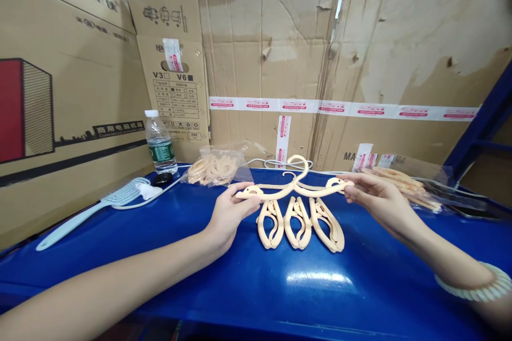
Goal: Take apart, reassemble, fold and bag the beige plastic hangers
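Note:
Between my two hands a cream folding clothes hanger (280, 193) is spread out, its hook pointing up. The fingers of my left hand (226, 218) pinch its left arm end. At the opposite end, my right hand (378, 197) grips the tip between thumb and fingers. Just behind it shows the thin hook of a second unfolded hanger (288, 174), mostly hidden by the held one. Below, on the blue table (256, 287), lie three folded hangers in a row: a left one (262, 229), a middle one (288, 232) and a right one (339, 237).
A clear bag of cream pieces (214, 165) lies at the back left, another bag (404, 186) at the back right. A water bottle (161, 146), a pale blue hairbrush (124, 192) and a white cable (138, 205) are on the left. Cardboard sheets (264, 64) wall the back.

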Available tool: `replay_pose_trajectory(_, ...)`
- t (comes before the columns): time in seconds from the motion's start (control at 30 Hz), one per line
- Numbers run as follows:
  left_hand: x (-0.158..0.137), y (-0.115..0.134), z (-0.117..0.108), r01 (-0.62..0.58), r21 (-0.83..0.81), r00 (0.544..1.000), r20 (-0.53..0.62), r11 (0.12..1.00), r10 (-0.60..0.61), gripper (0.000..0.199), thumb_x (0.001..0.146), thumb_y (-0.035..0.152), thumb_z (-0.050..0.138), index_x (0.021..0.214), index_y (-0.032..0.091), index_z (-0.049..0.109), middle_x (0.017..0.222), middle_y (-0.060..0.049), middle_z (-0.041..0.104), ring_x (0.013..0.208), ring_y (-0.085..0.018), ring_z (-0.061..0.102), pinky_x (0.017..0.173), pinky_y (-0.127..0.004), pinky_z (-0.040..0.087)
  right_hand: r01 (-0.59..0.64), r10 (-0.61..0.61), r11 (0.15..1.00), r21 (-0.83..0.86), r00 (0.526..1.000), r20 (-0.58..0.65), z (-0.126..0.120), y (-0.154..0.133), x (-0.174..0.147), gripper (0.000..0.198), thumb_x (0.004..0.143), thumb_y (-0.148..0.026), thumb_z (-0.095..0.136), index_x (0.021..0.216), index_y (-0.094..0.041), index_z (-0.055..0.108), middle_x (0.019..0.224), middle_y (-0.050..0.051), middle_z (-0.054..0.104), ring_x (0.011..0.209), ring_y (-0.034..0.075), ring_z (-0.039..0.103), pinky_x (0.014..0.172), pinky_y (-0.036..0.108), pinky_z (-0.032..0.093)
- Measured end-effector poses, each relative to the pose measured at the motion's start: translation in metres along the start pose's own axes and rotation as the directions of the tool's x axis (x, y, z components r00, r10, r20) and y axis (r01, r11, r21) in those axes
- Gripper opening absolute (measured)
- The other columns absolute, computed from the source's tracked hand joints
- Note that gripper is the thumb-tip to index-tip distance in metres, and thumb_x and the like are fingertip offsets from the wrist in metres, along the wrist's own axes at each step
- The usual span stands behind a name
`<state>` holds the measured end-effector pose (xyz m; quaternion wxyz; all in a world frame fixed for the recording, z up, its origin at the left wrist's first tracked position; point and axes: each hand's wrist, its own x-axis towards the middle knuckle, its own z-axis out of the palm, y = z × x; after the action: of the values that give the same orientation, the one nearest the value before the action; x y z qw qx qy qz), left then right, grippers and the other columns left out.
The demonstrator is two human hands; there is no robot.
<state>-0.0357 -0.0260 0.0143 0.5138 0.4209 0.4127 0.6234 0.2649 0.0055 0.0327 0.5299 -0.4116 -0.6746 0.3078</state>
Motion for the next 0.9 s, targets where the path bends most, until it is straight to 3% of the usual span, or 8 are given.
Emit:
replay_pose_trajectory(0.23, -0.005, -0.001, 0.001, 0.014, 0.076, 0.985, 0.169, 0.997, -0.026, 0.031, 0.066, 0.024, 0.080, 0.093, 0.015, 0.068, 0.093, -0.007, 0.073, 0.091, -0.020, 0.068, 0.079, -0.028, 0.054, -0.102, 0.095, 0.988, 0.119, 0.993, 0.063, 0.012, -0.005, -0.007, 0.052, 0.068, -0.052, 0.080, 0.106, -0.021, 0.064, 0.081, 0.003, 0.064, 0.066, 0.016, 0.057, 0.061, 0.031, 0.052)
replay_pose_trajectory(0.37, -0.012, -0.001, 0.005, -0.002, 0.129, 0.972, 0.234, 0.992, -0.029, 0.032, 0.068, 0.029, 0.079, 0.095, 0.015, 0.070, 0.098, -0.009, 0.073, 0.090, -0.020, 0.068, 0.076, -0.028, 0.054, -0.136, 0.106, 0.976, 0.172, 0.979, 0.172, 0.025, -0.014, -0.014, 0.040, 0.066, -0.046, 0.083, 0.078, -0.020, 0.055, 0.073, 0.000, 0.062, 0.060, 0.013, 0.056, 0.056, 0.026, 0.048)
replay_pose_trajectory(0.47, -0.018, -0.002, 0.009, -0.082, 0.177, 0.962, 0.273, 0.981, 0.031, 0.030, 0.068, 0.029, 0.079, 0.092, 0.014, 0.069, 0.093, -0.009, 0.074, 0.086, -0.021, 0.068, 0.077, -0.030, 0.054, -0.114, 0.069, 0.984, 0.139, 0.953, 0.294, 0.034, -0.018, -0.020, 0.035, 0.071, -0.044, 0.081, 0.072, -0.019, 0.056, 0.072, 0.001, 0.063, 0.064, 0.014, 0.057, 0.062, 0.027, 0.049)
replay_pose_trajectory(0.7, -0.023, -0.001, 0.010, -0.209, 0.227, 0.929, 0.349, 0.951, 0.121, 0.027, 0.073, 0.026, 0.077, 0.094, 0.014, 0.066, 0.093, -0.007, 0.074, 0.086, -0.019, 0.068, 0.083, -0.031, 0.053, -0.044, 0.004, 0.998, 0.055, 0.815, 0.579, 0.045, -0.027, -0.037, 0.023, 0.090, -0.034, 0.064, 0.109, -0.022, 0.070, 0.106, 0.006, 0.067, 0.087, 0.017, 0.063, 0.073, 0.028, 0.051)
replay_pose_trajectory(0.9, -0.028, 0.001, 0.009, -0.274, 0.241, 0.901, 0.402, 0.931, 0.161, 0.027, 0.074, 0.025, 0.076, 0.097, 0.015, 0.066, 0.095, -0.006, 0.071, 0.085, -0.018, 0.066, 0.076, -0.028, 0.055, 0.022, -0.076, 0.995, 0.098, 0.806, 0.588, 0.047, -0.032, -0.043, 0.029, 0.094, -0.028, 0.060, 0.122, -0.028, 0.066, 0.117, 0.006, 0.062, 0.102, 0.019, 0.062, 0.085, 0.031, 0.053)
